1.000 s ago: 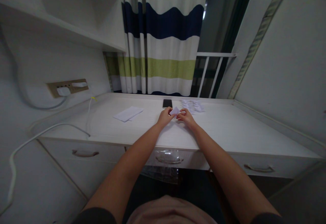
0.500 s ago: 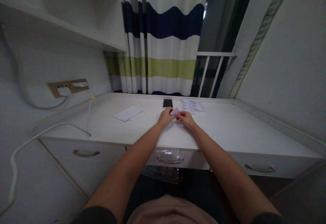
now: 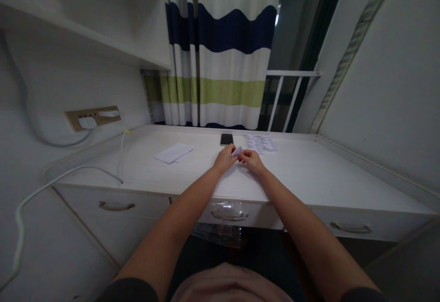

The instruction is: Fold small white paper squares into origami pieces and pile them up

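Note:
Between my two hands, over the middle of the white desk, is a small piece of white paper (image 3: 237, 151). My left hand (image 3: 225, 157) is closed on its left side. On its lower right, the fingers of my right hand (image 3: 250, 158) pinch the paper, their tips close to those of the left. Just beyond the left hand lies a dark flat phone-like object (image 3: 226, 140). Several crumpled or folded white paper pieces (image 3: 261, 143) lie in rows behind the right hand. Flat white sheets (image 3: 174, 152) rest to the left.
The desk (image 3: 330, 173) has drawers with handles along its front; clear plastic (image 3: 223, 233) hangs below the middle one. A white cable (image 3: 85, 167) crosses the left end from a wall socket (image 3: 92, 118). A curtain (image 3: 233, 68) hangs behind, and a shelf (image 3: 137, 41) overhangs the left.
The small paper has tilted and shows a narrower face between my fingers. My left hand has turned slightly over it; the other things lie where they were.

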Demonstrator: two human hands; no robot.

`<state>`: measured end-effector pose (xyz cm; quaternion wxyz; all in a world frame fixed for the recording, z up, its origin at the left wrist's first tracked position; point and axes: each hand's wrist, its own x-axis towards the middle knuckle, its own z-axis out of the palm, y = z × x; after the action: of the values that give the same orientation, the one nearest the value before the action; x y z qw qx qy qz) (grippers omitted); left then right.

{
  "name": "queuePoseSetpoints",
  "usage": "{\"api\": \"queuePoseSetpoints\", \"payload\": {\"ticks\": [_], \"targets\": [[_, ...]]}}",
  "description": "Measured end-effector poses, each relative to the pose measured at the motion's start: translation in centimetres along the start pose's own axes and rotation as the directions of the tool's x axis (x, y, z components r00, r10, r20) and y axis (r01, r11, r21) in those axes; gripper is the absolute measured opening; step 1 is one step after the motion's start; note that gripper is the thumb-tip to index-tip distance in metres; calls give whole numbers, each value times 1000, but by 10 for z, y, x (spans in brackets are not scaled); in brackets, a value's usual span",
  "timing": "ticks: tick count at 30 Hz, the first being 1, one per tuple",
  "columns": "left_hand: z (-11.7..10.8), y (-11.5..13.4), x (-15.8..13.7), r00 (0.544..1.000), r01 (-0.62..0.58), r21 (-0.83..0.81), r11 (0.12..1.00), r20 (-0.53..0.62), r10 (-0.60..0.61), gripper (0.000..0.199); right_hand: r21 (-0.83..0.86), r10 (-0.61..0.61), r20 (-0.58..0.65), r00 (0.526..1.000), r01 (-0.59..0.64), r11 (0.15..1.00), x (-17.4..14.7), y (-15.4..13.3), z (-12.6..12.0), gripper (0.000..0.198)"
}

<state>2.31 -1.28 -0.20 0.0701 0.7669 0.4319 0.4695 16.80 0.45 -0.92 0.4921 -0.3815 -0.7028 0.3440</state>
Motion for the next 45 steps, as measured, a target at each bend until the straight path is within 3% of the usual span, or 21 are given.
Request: {"api": "queuePoseSetpoints", "payload": {"ticks": [5, 13, 21, 24, 29, 36, 41, 45], "targets": [[0, -3, 1, 1000, -24, -61, 998, -4, 24, 10, 154, 119, 0, 993, -117, 981, -2, -8, 0, 19], [-2, -6, 2, 997, -72, -84, 994, -41, 69, 22, 448, 335, -115, 935, -252, 858, -1, -12, -1, 17], [1, -6, 4, 999, -3, -240, 971, -42, -7, 33, 415, 293, -152, 944, -208, 886, 0, -4, -4, 16], [5, -10, 6, 991, 111, -342, 933, -31, -129, 36, 338, 257, -151, 955, -194, 921, 1, 0, -6, 17], [6, -9, 8, 945, 304, -535, 788, 66, -320, 28, 235, 204, -129, 970, -170, 957, 2, 3, -7, 22], [3, -4, 9, 926, 350, -595, 724, 102, -363, 5, 242, 196, -118, 974, -163, 957, 1, -1, -5, 21], [5, -7, 8, 926, 326, -594, 735, 43, -376, 20, 196, 160, -84, 984, -141, 970, -1, -4, -5, 19], [4, -5, 8, 915, 369, -614, 697, 107, -389, 22, 190, 139, -84, 987, -121, 974, -1, -3, -5, 20]]}}
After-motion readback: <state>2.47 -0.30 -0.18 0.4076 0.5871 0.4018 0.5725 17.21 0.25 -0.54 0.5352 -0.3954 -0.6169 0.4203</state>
